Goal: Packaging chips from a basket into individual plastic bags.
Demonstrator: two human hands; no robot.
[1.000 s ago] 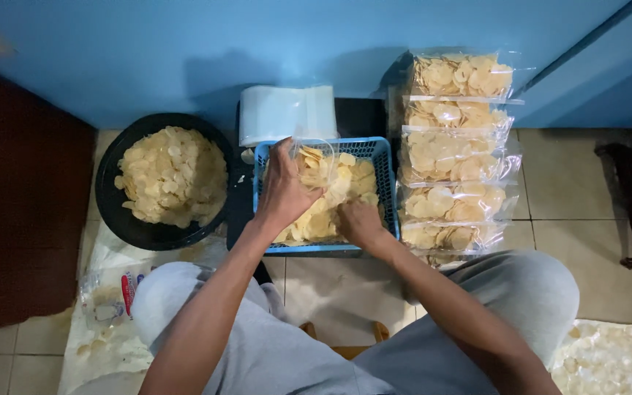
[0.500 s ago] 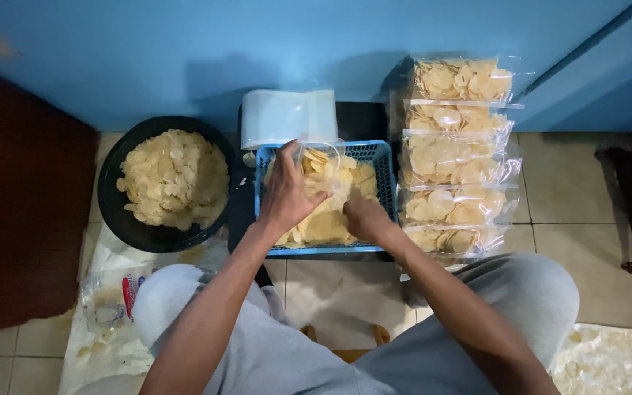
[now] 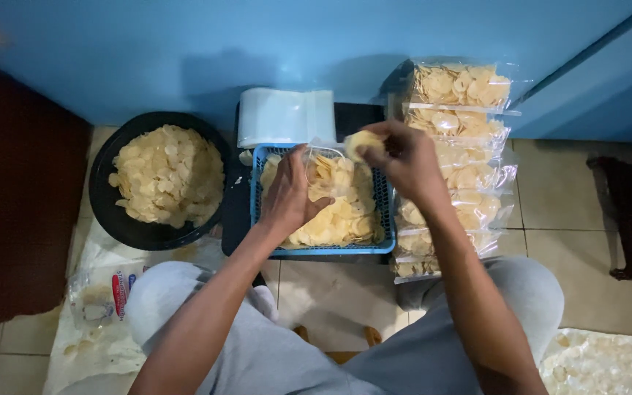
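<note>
- Left hand (image 3: 290, 197) pinches a clear bag (image 3: 325, 162) open over the blue basket (image 3: 257, 192), mouth up for filling.
- Right hand (image 3: 404, 157) grips chips (image 3: 363, 140) just above that mouth.

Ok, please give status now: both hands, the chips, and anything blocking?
Left hand holds clear plastic bag open over blue plastic basket. Right hand grips pale round chips above bag mouth. Nothing blocking.
</note>
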